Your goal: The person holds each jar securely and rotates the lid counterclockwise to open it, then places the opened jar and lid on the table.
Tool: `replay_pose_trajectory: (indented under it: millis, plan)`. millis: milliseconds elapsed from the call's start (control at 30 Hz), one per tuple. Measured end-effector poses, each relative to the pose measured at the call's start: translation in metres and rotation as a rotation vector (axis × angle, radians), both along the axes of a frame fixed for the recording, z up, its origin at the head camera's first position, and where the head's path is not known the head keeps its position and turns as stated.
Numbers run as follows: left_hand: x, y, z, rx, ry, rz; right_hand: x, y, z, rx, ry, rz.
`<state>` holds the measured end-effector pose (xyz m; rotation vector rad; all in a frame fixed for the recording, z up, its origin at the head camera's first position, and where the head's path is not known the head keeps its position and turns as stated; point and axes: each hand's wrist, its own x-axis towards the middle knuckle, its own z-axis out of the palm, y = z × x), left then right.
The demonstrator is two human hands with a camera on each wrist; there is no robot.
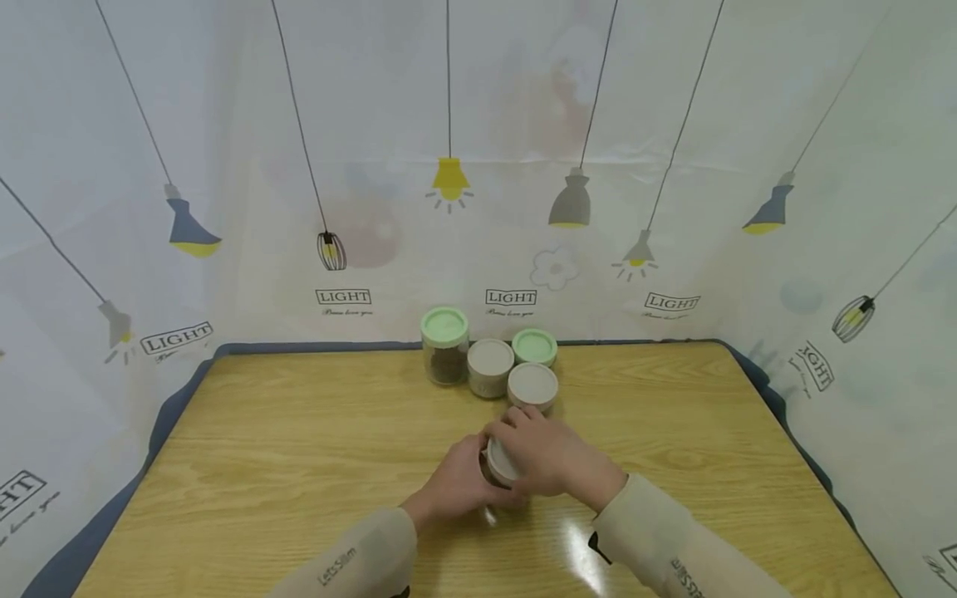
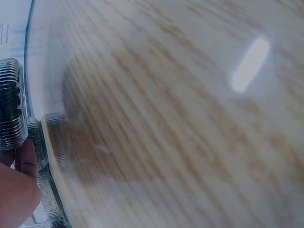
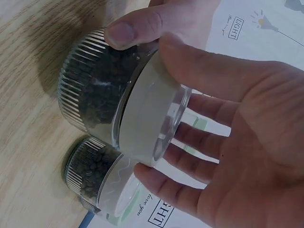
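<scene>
In the head view, my left hand (image 1: 454,482) and right hand (image 1: 552,455) meet around a small jar (image 1: 499,465) near the middle of the table. Its ribbed glass body (image 3: 90,85) shows dark bean-like contents in the right wrist view. Left fingers hold that body, with the left thumb (image 3: 121,34) lying on the glass. My right thumb and fingers curl round the rim of the off-white lid (image 3: 145,107). The jar is tilted in the right wrist view. At the left wrist view's edge, left fingers (image 2: 27,159) lie beneath the ribbed jar.
Beyond the hands stands a cluster of jars: a tall green-lidded jar (image 1: 445,328), two off-white-lidded jars, one left (image 1: 490,359) and one nearer (image 1: 533,384), and a lower green-lidded jar (image 1: 534,345). The wooden table (image 1: 299,432) ends at a curtain (image 1: 404,241) printed with lamps.
</scene>
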<state>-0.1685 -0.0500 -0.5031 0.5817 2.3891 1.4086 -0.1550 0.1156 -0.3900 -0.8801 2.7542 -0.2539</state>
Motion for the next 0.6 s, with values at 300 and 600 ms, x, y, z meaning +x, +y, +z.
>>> replay_pose_trajectory:
  millis: [300,600]
  plan:
    - [-0.002,-0.002,-0.002,0.040,0.043,-0.031,0.002,-0.001,-0.003,0.008,0.068,-0.152]
    - [-0.002,-0.001,-0.003,0.062,0.038,-0.062,0.007,-0.009,-0.008,0.083,0.069,-0.293]
